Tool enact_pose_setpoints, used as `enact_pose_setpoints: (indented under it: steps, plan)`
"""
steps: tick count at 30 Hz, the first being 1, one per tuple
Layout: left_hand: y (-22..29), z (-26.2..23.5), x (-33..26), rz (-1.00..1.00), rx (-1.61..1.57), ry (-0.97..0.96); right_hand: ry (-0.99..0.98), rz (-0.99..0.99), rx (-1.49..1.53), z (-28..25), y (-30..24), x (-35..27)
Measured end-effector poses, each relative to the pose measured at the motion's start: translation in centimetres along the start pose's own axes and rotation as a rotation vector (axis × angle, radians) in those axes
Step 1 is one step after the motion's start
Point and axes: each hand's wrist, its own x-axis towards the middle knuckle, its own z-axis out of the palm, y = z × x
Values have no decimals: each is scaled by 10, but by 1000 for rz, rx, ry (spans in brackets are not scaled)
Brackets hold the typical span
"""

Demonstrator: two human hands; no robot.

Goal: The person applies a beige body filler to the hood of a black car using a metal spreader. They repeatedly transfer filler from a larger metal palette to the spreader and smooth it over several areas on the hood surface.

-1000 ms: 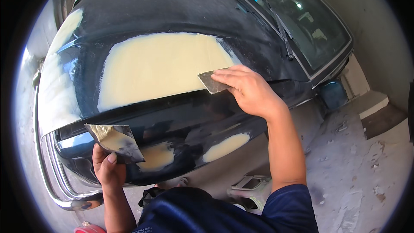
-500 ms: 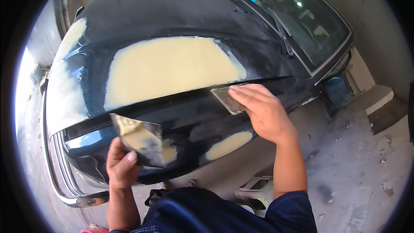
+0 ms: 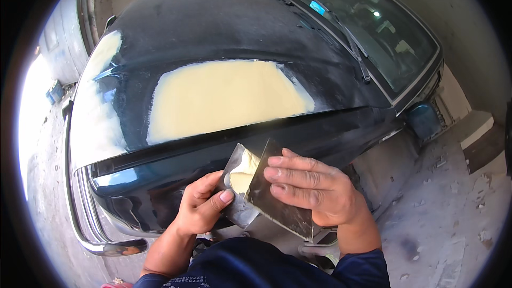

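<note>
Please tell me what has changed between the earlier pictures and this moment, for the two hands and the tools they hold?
The right hand came off the hood and drew its spreader blade down toward the body. The left hand rose with its metal plate of filler to meet it; blade and plate now overlap. Neither tool was let go. The pale filler patch on the hood looks unchanged.

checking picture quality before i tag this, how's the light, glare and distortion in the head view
Head view: harsh daylight blows out the left rim and glares off the dark car hood; fisheye bends the windshield edges and darkens the corners; the pale filler patch, left hand and right hand are sharp.
</note>
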Motion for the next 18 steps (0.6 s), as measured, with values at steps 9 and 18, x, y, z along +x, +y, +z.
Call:
enact_pose_setpoints:
  steps: [9, 18]
  plan:
    - [23, -20, -11, 243, -52, 115, 41, 291, -551, -36, 82, 20]
    - [16, -37, -37, 169, -21, 225, -85, 460, -632, -47, 210, 56]
